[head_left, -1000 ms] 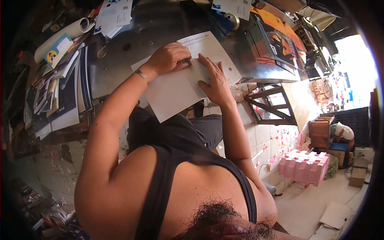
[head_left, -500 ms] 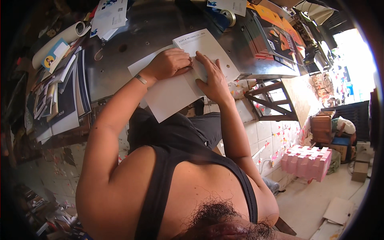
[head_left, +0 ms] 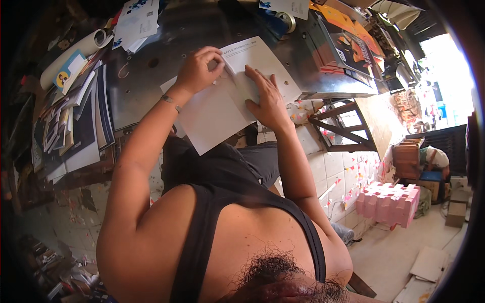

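A white booklet or sheaf of printed pages (head_left: 256,48) lies on a dark metal table near its front edge. A larger blank white sheet (head_left: 214,121) spreads out from its left side, with one corner past the table edge. My right hand (head_left: 270,101) rests flat on the printed page, fingers stretched and slightly apart. At the far left edge of the booklet, my left hand (head_left: 202,70) is raised with curled fingers and the thumb pressed against them. Whatever is in that pinch, if anything, is too small to make out.
Stacked papers and booklets (head_left: 81,126) with a rolled sheet (head_left: 70,58) fill the table's left. Orange and dark booklets (head_left: 343,50) are piled at right, near a tape roll (head_left: 289,22). A wooden frame (head_left: 346,126) and pink stack (head_left: 388,204) stand beyond.
My left hand has moved up and left from the booklet's fold beside my right hand, and its fingers have curled. My right hand stays on the page.
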Demonstrator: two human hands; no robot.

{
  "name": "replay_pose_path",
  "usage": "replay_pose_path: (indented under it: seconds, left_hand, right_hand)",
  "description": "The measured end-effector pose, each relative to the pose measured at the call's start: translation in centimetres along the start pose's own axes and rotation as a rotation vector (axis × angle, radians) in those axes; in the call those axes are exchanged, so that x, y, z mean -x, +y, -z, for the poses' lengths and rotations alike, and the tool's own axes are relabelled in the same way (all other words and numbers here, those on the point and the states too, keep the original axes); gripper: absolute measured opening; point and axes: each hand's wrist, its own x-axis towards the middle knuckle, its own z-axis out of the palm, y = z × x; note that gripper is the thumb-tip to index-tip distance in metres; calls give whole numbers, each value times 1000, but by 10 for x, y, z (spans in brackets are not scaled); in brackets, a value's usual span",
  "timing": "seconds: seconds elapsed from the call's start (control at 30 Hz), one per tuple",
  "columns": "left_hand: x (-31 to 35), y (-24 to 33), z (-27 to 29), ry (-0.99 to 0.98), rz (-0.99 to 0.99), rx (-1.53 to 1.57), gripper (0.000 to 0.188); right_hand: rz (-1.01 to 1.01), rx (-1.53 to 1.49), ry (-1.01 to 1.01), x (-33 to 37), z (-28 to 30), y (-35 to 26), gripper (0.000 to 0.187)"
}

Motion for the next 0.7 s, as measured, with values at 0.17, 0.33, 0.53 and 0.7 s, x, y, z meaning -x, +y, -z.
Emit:
replay_pose_path:
  seconds: [0.17,0.33,0.53,0.7]
  left_hand:
    - [3,5,12,-27,115,-44,18]
    - [4,19,4,-60,-128,-159,33]
    - [3,16,-6,-95,10,-104,39]
    - [1,19,-3,-76,-199,-95,29]
  right_hand:
    - [6,3,5,1,0,0,88]
    - [20,6,12,0,0,-1,88]
    - [10,9,12,-1,-1,0,88]
    - [6,13,13,1,-2,0,88]
